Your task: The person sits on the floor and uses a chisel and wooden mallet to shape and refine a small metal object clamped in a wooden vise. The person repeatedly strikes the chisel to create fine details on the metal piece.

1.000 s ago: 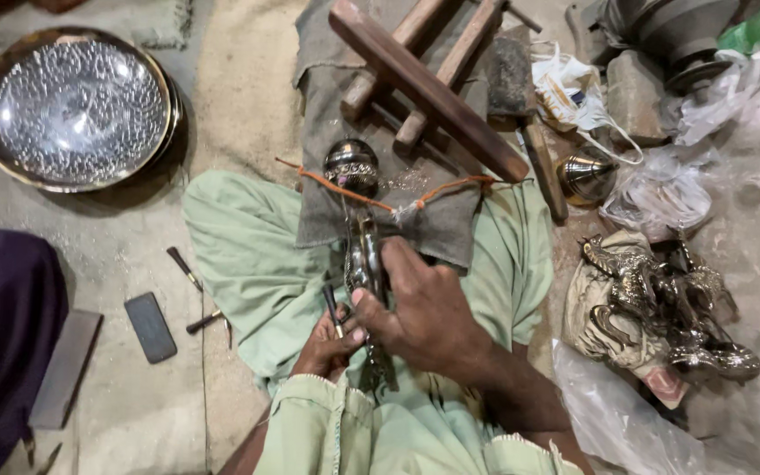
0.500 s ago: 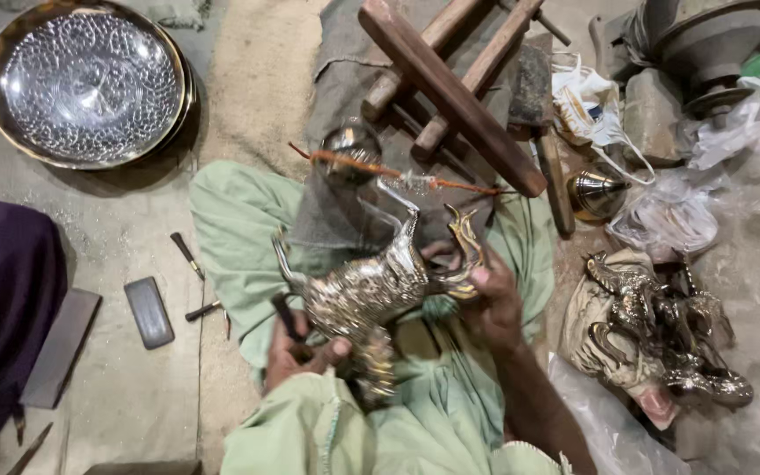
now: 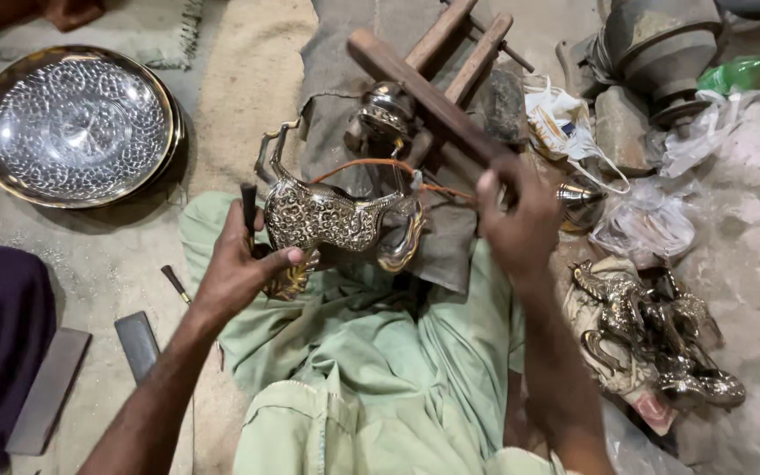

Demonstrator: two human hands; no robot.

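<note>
The metal horse figure [image 3: 332, 215] is held over the lap, gripped by the closed left hand [image 3: 239, 264] with a dark tool. The right hand [image 3: 521, 220] is curled, grasp unclear. It looks heavy, stiff, slippery; the legs seem best gripped.

White plastic bags [image 3: 565, 123] crumpled upper right; green plastic bottle [image 3: 741, 72] at far right edge.

Glossy embossed metal horse figure [image 3: 336, 215] at centre, shiny hammered metal tray [image 3: 72, 127] upper left, worn matt wooden mallet [image 3: 424, 92] top centre, soft matt green cloth [image 3: 371, 352] below, rough sandy floor [image 3: 107, 255]
</note>
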